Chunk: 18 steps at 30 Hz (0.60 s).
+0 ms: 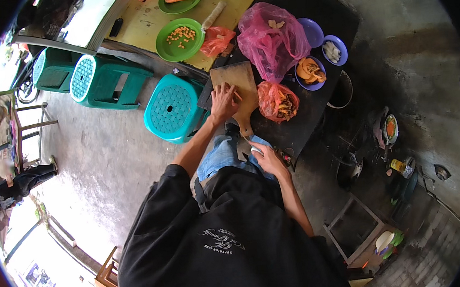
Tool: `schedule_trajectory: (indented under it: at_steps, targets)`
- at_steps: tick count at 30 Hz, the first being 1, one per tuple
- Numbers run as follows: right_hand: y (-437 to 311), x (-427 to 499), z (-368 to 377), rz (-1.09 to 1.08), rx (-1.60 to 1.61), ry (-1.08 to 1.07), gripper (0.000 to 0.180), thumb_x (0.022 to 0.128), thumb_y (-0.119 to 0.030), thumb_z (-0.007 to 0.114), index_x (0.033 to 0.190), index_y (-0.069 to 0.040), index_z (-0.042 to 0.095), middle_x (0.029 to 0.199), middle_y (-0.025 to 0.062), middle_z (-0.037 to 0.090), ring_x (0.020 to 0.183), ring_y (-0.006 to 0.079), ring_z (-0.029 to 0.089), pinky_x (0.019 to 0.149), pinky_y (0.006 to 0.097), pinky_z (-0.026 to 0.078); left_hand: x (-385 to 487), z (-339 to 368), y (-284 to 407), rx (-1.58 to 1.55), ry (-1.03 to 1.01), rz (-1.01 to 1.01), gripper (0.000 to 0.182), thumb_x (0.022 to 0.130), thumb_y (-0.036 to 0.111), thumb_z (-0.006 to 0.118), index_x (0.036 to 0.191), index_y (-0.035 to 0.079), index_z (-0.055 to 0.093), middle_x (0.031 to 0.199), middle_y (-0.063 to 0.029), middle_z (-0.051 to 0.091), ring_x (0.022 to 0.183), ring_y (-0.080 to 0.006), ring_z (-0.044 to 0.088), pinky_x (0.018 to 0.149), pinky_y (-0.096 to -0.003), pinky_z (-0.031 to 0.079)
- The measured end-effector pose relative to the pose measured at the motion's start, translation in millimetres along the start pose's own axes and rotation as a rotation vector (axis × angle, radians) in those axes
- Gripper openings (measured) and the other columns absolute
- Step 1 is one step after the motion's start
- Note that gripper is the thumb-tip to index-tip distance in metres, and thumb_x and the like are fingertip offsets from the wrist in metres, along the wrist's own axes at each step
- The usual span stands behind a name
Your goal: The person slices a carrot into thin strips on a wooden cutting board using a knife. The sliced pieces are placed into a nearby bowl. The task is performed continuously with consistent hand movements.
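My left hand [224, 101] rests on a wooden cutting board [244, 74], its fingers over an orange piece [238, 97], likely carrot. Below the board's handle, my right hand [267, 159] is closed around the white handle of a knife [256, 150], whose blade points up toward the board handle. Right of the board lies a red plastic bag [269, 99] with peelings in it. Beyond that stand a purple bowl with orange pieces [309, 71] and a purple bowl with white pieces [333, 52]. A green plate with diced orange bits [181, 41] stands beyond the board on the left.
A large pink plastic bag [266, 38] lies on the black table [295, 133]. Another green plate [181, 4] holds carrots. A turquoise stool [171, 107] stands left of the board, with green stools [105, 82] farther left. A person [24, 184] is at the far left.
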State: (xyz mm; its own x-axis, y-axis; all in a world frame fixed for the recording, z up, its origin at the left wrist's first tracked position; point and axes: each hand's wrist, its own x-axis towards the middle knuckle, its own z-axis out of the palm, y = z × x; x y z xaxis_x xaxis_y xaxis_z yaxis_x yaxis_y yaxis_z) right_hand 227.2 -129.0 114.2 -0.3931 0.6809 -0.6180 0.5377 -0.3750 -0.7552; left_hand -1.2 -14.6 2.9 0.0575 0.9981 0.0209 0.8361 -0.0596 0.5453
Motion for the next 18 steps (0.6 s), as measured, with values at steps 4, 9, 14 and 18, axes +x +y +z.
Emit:
schedule_trajectory:
  at_steps: [4,9,14,18]
  targets:
    - [8,-2,-8,-0.048,-0.036,0.05,0.041,0.099,-0.016,0.056,0.139,-0.008,0.058,0.082,0.011,0.059,0.069,0.0196,0.054,0.063,0.0331,0.045,10,-3,-11,0.16,-0.011,0.069,0.055,0.068,0.007,0.067,0.122,0.013,0.056,0.121,-0.0156,0.049,0.117,-0.0364,0.046,0.095,-0.0481,0.04]
    - [31,-7,-24,-0.108,-0.013,0.023,0.043,0.099,-0.016,0.056,0.141,-0.011,0.057,0.065,0.0021,0.056,0.046,0.0091,0.048,0.043,0.0295,0.043,10,5,-8,0.007,0.033,0.01,0.052,0.073,0.002,0.065,0.123,0.012,0.056,0.12,-0.0175,0.048,0.119,-0.0383,0.046,0.095,-0.0502,0.041]
    - [45,-14,-31,-0.195,-0.02,0.046,0.041,0.099,-0.016,0.057,0.14,-0.011,0.059,0.064,0.0009,0.054,0.047,0.0081,0.047,0.045,0.0293,0.043,6,11,8,0.081,0.128,-0.176,0.053,0.075,0.007,0.07,0.125,0.011,0.054,0.122,-0.0182,0.047,0.118,-0.0401,0.046,0.094,-0.0499,0.044]
    - [49,-28,-41,-0.03,0.017,0.039,0.04,0.097,-0.014,0.058,0.136,-0.006,0.059,0.115,0.0199,0.064,0.104,0.0264,0.062,0.087,0.035,0.048,-1,18,17,0.074,0.191,-0.387,0.053,0.073,0.008,0.069,0.124,0.009,0.053,0.119,-0.0196,0.046,0.112,-0.041,0.046,0.091,-0.0498,0.044]
